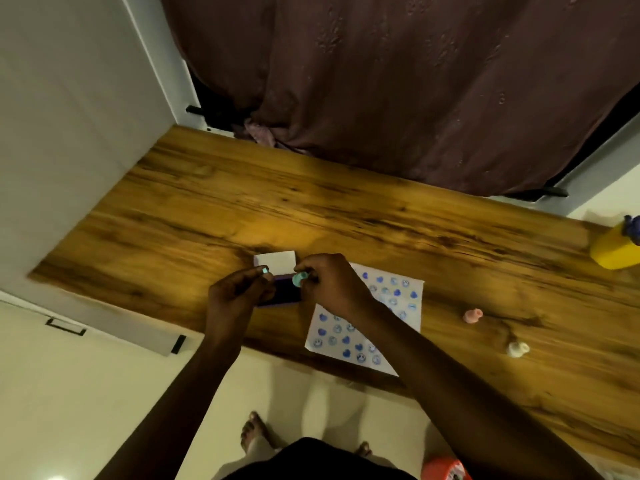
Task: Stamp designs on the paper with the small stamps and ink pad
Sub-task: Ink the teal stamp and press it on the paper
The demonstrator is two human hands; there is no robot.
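A white paper (408, 292) with several blue heart and face prints lies on the wooden table, under my right forearm. Left of it sits the open ink pad (285, 294), dark purple, with its white lid (275, 264) raised behind it. My right hand (332, 284) pinches a small teal stamp (299, 279) just over the pad. My left hand (235, 294) rests at the pad's left side, fingers curled against its edge. A pink stamp (472, 315) and a white stamp (517, 349) lie loose on the table to the right.
A yellow bottle (614, 249) with a blue top stands at the table's far right. A dark maroon curtain (415, 81) hangs behind the table. An orange object (445, 469) sits on the floor near my feet. The wooden table (207, 202) reaches left to a white wall.
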